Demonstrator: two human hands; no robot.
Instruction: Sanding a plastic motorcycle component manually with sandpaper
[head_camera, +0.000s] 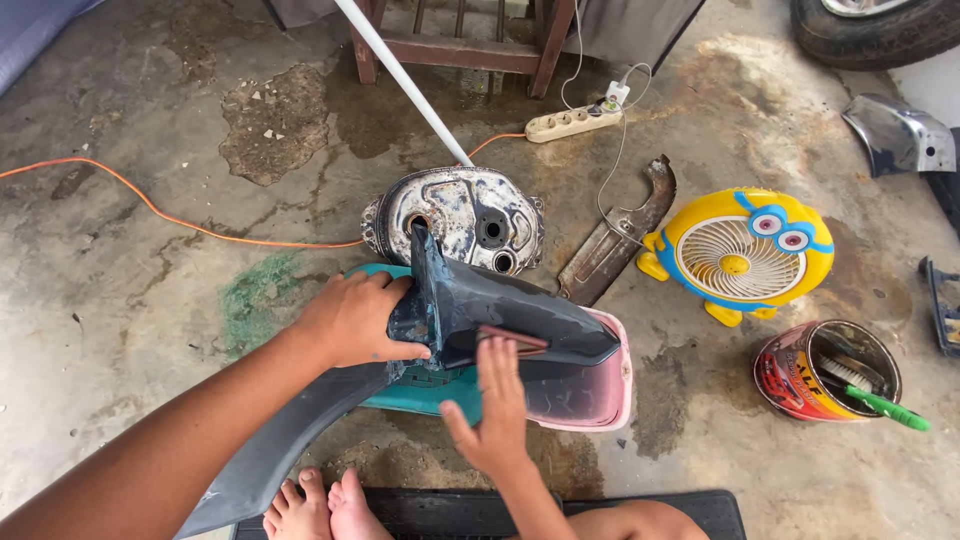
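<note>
Head view: left hand (352, 322) fingers grip dark fender panel (500, 310), long axis lower-left to right; right hand (492, 405) fingers hold sandpaper (512, 340).

Both hands (355, 320) (495, 405) hold a dark fender (500, 305).

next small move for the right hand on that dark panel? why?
Probably slide the right hand with the brown sanding piece further along the dark plastic panel. The left hand already grips the panel by its upright end, over the pink basin, and the piece lies flat on the surface under the fingers.
</note>
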